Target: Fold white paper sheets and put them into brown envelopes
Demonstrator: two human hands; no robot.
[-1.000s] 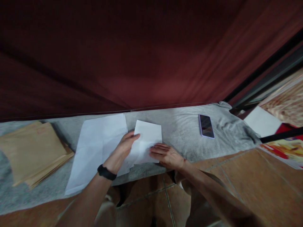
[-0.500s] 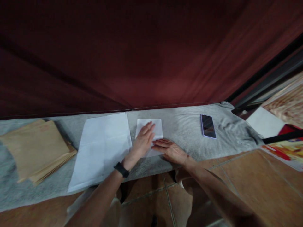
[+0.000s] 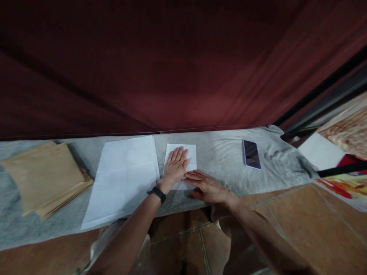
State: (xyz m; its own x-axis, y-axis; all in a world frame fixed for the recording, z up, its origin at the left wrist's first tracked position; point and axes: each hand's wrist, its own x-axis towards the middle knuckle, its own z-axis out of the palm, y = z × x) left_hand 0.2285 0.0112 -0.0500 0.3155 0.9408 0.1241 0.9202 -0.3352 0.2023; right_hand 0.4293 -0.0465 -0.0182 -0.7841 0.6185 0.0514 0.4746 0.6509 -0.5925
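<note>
A small sheet of white paper (image 3: 191,152) with a crease across it lies on the grey cloth in front of me. My left hand (image 3: 176,164), with a black band on its wrist, rests palm down on the paper, fingers stretched out. Beside it my right hand (image 3: 205,185) lays its extended fingertips on the lower right part of the same paper. Both hands cover much of the sheet, so its lower part shows only in pieces. Left of the paper lies a stack of larger white sheets (image 3: 123,175).
A pile of brown paper envelopes or bags (image 3: 47,175) is at the far left. On the right lies a phone (image 3: 252,154) in a purple case. The grey cloth (image 3: 223,152) covers a narrow surface against a dark red curtain (image 3: 183,76). Below is a tiled floor (image 3: 286,214).
My left hand has turned from edge-on to flat, its palm now down on the paper with the fingers spread. My right hand stays almost where it was.
</note>
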